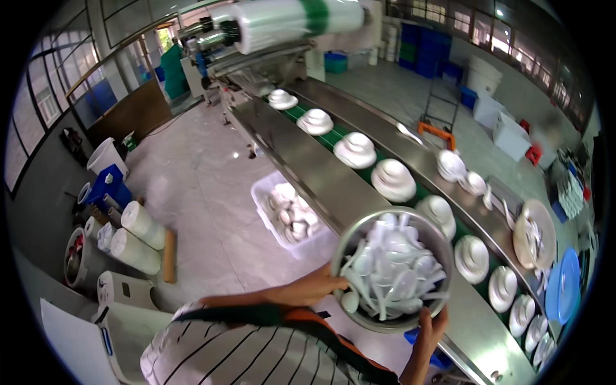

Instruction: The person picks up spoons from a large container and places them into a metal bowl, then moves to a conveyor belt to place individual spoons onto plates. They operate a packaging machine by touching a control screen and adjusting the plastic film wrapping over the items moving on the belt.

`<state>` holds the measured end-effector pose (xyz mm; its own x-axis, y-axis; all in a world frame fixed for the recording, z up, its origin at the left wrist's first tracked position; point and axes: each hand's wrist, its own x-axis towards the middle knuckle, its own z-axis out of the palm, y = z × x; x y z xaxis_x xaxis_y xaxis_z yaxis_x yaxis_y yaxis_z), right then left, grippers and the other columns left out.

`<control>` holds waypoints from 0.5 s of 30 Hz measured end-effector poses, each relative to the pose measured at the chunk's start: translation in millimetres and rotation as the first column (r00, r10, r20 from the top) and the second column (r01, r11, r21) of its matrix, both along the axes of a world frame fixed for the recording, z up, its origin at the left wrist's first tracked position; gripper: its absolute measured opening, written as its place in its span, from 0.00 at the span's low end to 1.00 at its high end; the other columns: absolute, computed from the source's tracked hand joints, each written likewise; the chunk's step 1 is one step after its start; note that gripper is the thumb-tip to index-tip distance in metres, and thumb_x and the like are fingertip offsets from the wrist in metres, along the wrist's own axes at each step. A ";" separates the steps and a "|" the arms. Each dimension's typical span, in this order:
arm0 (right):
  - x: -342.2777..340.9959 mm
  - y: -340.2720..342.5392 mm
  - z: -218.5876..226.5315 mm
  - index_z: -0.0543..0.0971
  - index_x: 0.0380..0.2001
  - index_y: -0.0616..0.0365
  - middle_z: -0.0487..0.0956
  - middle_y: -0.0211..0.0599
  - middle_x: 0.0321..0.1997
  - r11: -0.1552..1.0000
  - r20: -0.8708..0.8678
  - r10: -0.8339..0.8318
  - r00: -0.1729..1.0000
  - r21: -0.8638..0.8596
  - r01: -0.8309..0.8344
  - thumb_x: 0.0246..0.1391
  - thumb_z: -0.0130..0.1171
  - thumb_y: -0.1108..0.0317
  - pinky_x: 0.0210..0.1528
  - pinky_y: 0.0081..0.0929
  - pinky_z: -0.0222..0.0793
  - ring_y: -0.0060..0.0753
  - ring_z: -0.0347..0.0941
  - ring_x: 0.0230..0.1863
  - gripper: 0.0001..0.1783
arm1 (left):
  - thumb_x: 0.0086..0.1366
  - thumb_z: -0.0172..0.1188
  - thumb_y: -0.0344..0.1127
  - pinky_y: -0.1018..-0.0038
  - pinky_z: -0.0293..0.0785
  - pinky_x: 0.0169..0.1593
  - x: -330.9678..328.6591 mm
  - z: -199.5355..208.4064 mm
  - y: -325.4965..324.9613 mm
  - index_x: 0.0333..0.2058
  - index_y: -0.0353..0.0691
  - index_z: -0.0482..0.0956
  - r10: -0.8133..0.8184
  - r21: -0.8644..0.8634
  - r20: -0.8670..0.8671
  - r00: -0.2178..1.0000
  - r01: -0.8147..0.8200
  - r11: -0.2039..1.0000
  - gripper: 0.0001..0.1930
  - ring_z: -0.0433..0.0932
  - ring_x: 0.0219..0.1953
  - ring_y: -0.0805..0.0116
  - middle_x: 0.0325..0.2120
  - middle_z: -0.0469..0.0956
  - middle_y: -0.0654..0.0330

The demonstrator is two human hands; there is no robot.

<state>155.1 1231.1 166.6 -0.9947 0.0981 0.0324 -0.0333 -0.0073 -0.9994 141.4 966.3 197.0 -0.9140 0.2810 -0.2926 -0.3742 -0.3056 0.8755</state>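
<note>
Steel is what I am carrying: a round metal bowl (393, 269) heaped with white plastic spoons (391, 273), held up in front of my chest over the near edge of the long conveyor (308, 167). My left hand (311, 285) is clamped on the bowl's left rim, fingers curled round the edge and thumb on top, with a spoon or two hanging out just beside it. My right hand (431, 327) grips the bowl from below at its lower right rim, fingers wrapped up over the edge — so both hands are closed on the bowl and it sits level between them.

Down the middle of the conveyor runs a green belt (333, 138) carrying a row of stacked white bowls (355, 150), one set after another, from the far end by the machine to the near right corner. At the far end a big roll of clear film (282, 22) sits on the wrapping machine. On the conveyor's right edge stand two loose white bowls (451, 165) and a shallow tan basin (534, 232) with more spoons in it; a blue plastic tub (564, 282) sits just past that.

On the floor to the left of the conveyor, below my left hand, lies a white crate (290, 215) of small white dishes. Further left, near the wall, rolls of white film (138, 237) lie on the floor beside a blue box (109, 183).
</note>
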 end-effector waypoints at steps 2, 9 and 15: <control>-56.1 -65.3 -4.3 0.66 0.47 0.69 0.71 0.43 0.46 0.961 0.007 0.240 0.971 0.142 -0.239 0.43 0.58 0.67 0.49 0.27 0.61 0.34 0.66 0.45 0.27 | 0.51 0.49 0.21 0.70 0.62 0.54 1.9 -15.7 -72.8 0.57 0.34 0.54 0.224 -0.032 -0.053 0.973 -0.226 0.974 0.31 0.66 0.50 0.66 0.48 0.66 0.54; -187.6 -329.4 61.3 0.60 0.56 0.62 0.65 0.51 0.55 0.578 -0.264 0.752 0.604 0.703 -0.414 0.44 0.61 0.64 0.58 0.35 0.56 0.48 0.60 0.57 0.36 | 0.49 0.50 0.20 0.74 0.67 0.43 8.7 -26.1 -247.9 0.51 0.33 0.63 0.781 -0.188 -0.156 0.605 -0.794 0.578 0.26 0.70 0.39 0.68 0.38 0.71 0.58; -254.1 -478.0 26.9 0.72 0.44 0.55 0.74 0.41 0.42 0.213 -0.188 0.943 0.273 0.975 -0.062 0.43 0.60 0.60 0.46 0.33 0.67 0.42 0.69 0.46 0.23 | 0.48 0.49 0.19 0.75 0.67 0.40 -18.9 -27.9 -317.1 0.49 0.33 0.63 0.844 -0.053 -0.088 0.529 -0.848 0.527 0.25 0.70 0.36 0.69 0.36 0.71 0.58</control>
